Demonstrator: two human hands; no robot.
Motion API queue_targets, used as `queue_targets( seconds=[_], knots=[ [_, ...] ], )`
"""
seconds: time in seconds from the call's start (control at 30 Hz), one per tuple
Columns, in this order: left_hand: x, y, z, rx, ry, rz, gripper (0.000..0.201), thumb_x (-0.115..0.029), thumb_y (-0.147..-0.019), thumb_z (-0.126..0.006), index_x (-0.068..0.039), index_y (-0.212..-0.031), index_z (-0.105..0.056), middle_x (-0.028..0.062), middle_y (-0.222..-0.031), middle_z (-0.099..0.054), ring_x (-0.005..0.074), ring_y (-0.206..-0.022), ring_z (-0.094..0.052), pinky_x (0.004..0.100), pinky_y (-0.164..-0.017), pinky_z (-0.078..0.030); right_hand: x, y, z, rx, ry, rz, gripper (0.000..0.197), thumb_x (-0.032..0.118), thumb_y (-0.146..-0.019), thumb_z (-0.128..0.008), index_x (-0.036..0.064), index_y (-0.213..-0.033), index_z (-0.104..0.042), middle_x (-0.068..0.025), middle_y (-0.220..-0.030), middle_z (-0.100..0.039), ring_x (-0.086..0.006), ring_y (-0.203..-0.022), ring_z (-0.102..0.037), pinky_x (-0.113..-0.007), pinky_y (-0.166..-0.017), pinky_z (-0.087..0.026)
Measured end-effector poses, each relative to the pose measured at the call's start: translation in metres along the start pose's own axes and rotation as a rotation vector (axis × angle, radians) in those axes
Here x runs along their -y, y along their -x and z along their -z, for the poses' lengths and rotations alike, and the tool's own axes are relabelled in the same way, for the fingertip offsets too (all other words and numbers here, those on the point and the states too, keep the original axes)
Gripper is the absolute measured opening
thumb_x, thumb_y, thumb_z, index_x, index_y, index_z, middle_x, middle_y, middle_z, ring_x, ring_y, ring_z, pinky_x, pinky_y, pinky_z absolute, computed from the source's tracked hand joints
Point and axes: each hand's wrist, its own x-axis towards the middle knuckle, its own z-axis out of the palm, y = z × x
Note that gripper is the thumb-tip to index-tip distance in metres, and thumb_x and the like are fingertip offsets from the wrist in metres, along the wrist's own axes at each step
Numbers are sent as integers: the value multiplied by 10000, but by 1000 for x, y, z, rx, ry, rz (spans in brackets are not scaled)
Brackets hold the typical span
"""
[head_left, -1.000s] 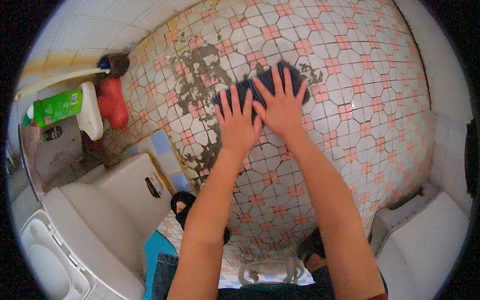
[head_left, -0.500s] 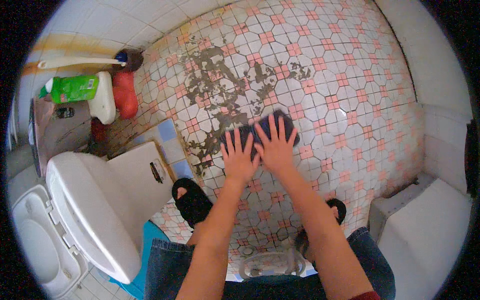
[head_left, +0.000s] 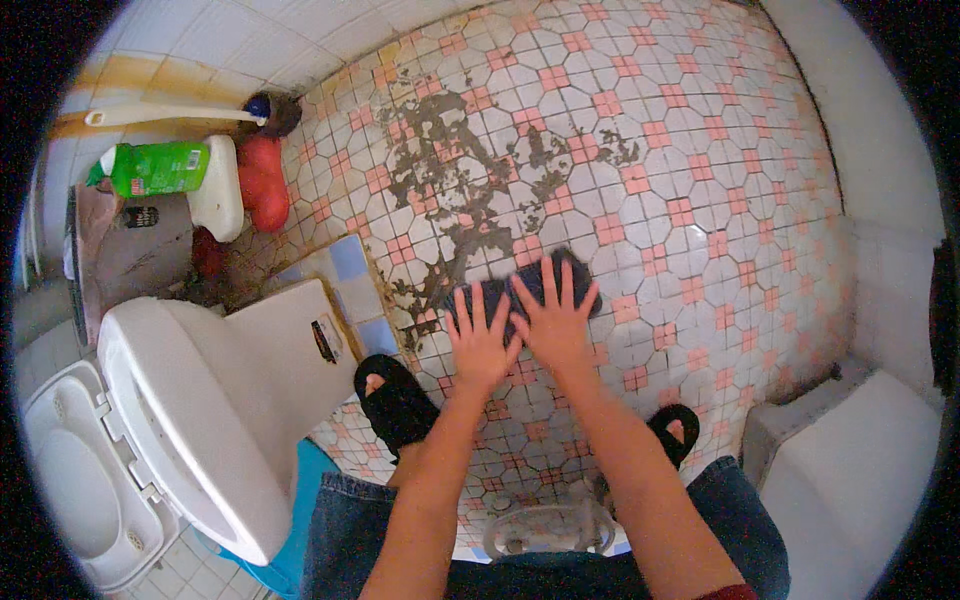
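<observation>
Both my hands press flat, side by side, on a dark folded cloth [head_left: 596,274] lying on the tiled floor [head_left: 745,215]. My left hand [head_left: 481,345] covers the cloth's left part, fingers spread. Resting on its right part, my right hand [head_left: 554,325] also has its fingers apart, and the two thumbs nearly meet. Just beyond the cloth, grey-brown grime [head_left: 440,135] spreads in broken patches over the white and pink tiles. Much of the cloth is hidden under my palms.
At left stand a white toilet [head_left: 190,400], a green bottle [head_left: 160,168], a white bottle [head_left: 220,190], a red object [head_left: 263,185] and a long-handled brush [head_left: 175,115]. A pale block [head_left: 850,450] is at right. My black slippers [head_left: 395,405] flank my arms.
My hands and the cloth have slid slightly back toward me, away from the grime. The view has shifted a little too.
</observation>
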Motion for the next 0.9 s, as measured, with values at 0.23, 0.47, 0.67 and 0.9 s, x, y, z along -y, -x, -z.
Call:
queue_targets(
  seconds=[0.23,0.47,0.67,0.9],
  knots=[
    [43,-116,14,-78,-74,5,627,-423,-886,-536,-137,-1428,-406,205,-1560,-159,461,-1422,-131,661,-1067,-182,3,-138,1,-171,-1,136,537,490,-847,-582,350,-1358,-500,-89,-1542,-270,-348,-1412,-220,-732,-1045,-106],
    [51,-143,17,-129,-90,-2,650,-432,-879,-556,-158,-1443,-386,206,-1558,-172,469,-1413,-157,653,-1066,-198,2,-162,-4,-256,18,131,545,489,-846,-589,327,-1359,-505,-81,-1524,-303,-340,-1415,-216,-734,-1043,-111],
    [14,-55,5,-6,-69,19,670,-464,-884,-544,-132,-1445,-386,237,-1554,-158,477,-1417,-141,660,-1067,-183,-8,-65,1,-97,-45,88,610,470,-824,-619,318,-1394,-462,-80,-1559,-235,-340,-1429,-191,-716,-1059,-107],
    [-19,78,-14,211,-55,65,657,-533,-880,-524,-238,-1454,-403,178,-1569,-177,430,-1436,-131,617,-1110,-125,-2,78,-11,26,-26,-3,690,490,-797,-642,326,-1425,-410,-90,-1564,-219,-345,-1425,-209,-718,-1071,-74]
  ],
)
